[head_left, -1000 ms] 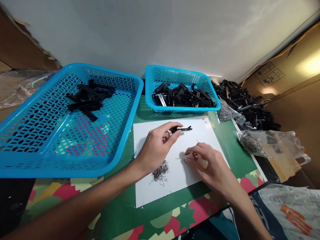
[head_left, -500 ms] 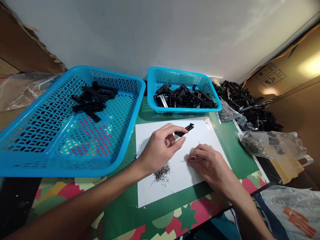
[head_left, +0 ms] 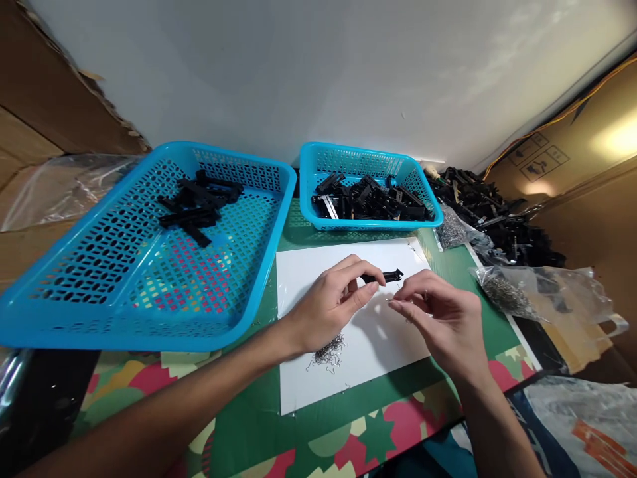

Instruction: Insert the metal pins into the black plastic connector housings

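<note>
Between the thumb and fingers of my left hand [head_left: 332,302] is a slim black plastic part [head_left: 391,275], its hooked end pointing right. My right hand [head_left: 440,318] is pinched close beside it, and a tiny metal wire piece [head_left: 389,300] shows at the fingertips. Both hands are over a white sheet [head_left: 308,392]. Just below my left wrist lies a small heap of bent wire springs [head_left: 329,355], partly hidden by the hand.
A large blue basket [head_left: 249,318] at left holds several black parts [head_left: 199,199]. A smaller blue basket [head_left: 373,224] behind the sheet holds many more. At right are a black pile [head_left: 497,212] and clear bags of metal pieces [head_left: 507,295]. Cardboard [head_left: 587,219] stands beyond.
My right hand has lifted from the sheet and come up near the black part with the wire piece. The black part has tilted to nearly level. The view has shifted slightly.
</note>
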### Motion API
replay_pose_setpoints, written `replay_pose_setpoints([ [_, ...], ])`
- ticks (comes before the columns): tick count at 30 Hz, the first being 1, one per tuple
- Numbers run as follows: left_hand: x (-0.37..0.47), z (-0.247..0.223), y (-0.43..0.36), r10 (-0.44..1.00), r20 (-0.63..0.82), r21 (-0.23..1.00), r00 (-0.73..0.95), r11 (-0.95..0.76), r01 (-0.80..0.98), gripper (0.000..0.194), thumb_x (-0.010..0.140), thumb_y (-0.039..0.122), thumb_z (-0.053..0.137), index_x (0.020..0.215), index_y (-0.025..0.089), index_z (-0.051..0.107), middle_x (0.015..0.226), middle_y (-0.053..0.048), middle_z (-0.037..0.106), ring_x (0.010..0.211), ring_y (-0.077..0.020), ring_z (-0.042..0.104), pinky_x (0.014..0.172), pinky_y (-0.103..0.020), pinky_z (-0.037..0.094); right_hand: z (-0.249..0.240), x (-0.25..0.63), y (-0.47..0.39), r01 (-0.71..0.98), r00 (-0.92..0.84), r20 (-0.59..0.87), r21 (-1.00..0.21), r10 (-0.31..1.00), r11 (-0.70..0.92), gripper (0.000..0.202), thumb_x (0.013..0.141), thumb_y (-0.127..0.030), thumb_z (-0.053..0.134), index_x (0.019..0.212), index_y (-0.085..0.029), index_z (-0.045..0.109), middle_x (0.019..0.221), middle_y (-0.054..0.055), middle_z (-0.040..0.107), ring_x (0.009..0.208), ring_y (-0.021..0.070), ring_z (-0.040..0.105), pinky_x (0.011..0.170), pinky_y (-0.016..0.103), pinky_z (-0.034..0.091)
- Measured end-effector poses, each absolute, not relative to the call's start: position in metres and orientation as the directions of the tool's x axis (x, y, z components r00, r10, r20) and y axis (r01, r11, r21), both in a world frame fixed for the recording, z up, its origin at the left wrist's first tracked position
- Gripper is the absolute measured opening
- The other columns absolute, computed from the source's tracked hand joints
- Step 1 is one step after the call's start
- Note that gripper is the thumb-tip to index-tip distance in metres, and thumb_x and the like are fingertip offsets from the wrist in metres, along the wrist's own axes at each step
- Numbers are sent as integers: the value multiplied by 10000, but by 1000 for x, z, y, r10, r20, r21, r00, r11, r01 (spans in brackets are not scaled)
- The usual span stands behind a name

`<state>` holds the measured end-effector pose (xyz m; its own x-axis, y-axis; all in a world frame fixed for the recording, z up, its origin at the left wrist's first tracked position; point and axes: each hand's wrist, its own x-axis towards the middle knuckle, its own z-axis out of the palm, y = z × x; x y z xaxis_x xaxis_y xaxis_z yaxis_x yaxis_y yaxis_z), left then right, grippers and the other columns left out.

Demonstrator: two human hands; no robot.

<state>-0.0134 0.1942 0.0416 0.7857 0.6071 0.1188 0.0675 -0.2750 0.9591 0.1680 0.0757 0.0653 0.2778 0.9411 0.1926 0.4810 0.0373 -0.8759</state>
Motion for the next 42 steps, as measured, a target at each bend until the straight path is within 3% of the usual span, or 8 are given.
replay_pose_setpoints([
  [6, -11, 36, 195, 713, 115, 970, 692, -231, 76, 232, 1091, 365, 514, 1125, 203, 677, 1118, -39, 675, 899, -170, 618, 781, -311, 480, 63, 171, 71, 495, 82, -4, -868, 997, -44, 125, 984, -286, 721, 874, -241, 760, 866, 21, 726, 713, 154, 593, 618, 291, 435],
  [14, -14, 42, 193, 617, 114, 961, 778, -267, 71, 203, 1079, 302, 525, 1120, 218, 705, 1103, -29, 675, 815, -148, 569, 733, -297, 436, 58, 167, 67, 399, 210, 127, -916, 970, 33, 63, 956, -240, 747, 901, -249, 775, 912, 34, 798, 849, 206, 750, 688, 306, 572],
  [20, -13, 41, 194, 642, 127, 958, 756, -276, 74, 200, 1079, 294, 524, 1122, 212, 702, 1077, -29, 656, 798, -145, 558, 723, -293, 436, 58, 165, 68, 433, 314, 19, -893, 949, -125, 131, 934, -347, 775, 875, -231, 783, 837, 42, 779, 699, 180, 698, 595, 293, 528],
  [26, -14, 37, 190, 609, 135, 945, 781, -317, 84, 184, 1056, 229, 558, 1150, 232, 716, 1126, -28, 626, 701, -107, 518, 659, -274, 422, 56, 159, 69, 257, 394, -54, -952, 918, -166, 191, 896, -378, 796, 870, -206, 717, 734, 20, 700, 670, 178, 672, 585, 272, 520],
  [31, -12, 35, 191, 672, 162, 940, 722, -328, 94, 182, 1067, 245, 551, 1152, 221, 709, 1117, -29, 624, 732, -109, 535, 675, -266, 433, 56, 164, 66, 561, 234, -197, -772, 952, -297, 237, 971, -386, 661, 825, -222, 750, 702, 24, 709, 602, 170, 625, 534, 271, 428],
  [35, -10, 33, 194, 739, 144, 960, 658, -266, 89, 168, 1062, 262, 560, 1116, 204, 708, 1070, -26, 611, 743, -116, 534, 666, -257, 445, 58, 169, 62, 715, 231, -198, -630, 953, -304, 123, 907, -358, 734, 974, -290, 811, 655, -10, 709, 542, 171, 604, 504, 271, 372],
  [38, -9, 33, 194, 760, 138, 967, 635, -242, 80, 159, 1057, 263, 571, 1108, 201, 708, 1057, -20, 609, 741, -112, 525, 666, -252, 440, 62, 168, 61, 734, 206, -164, -626, 965, -263, 120, 873, -381, 775, 955, -301, 812, 606, -32, 669, 491, 151, 553, 495, 268, 360],
  [42, -8, 33, 193, 764, 143, 970, 629, -234, 65, 152, 1052, 250, 575, 1103, 191, 705, 1071, -21, 616, 723, -105, 513, 657, -251, 433, 61, 152, 60, 699, 159, -133, -685, 978, -206, 172, 937, -411, 712, 896, -278, 813, 547, -33, 600, 463, 134, 501, 469, 276, 307],
])
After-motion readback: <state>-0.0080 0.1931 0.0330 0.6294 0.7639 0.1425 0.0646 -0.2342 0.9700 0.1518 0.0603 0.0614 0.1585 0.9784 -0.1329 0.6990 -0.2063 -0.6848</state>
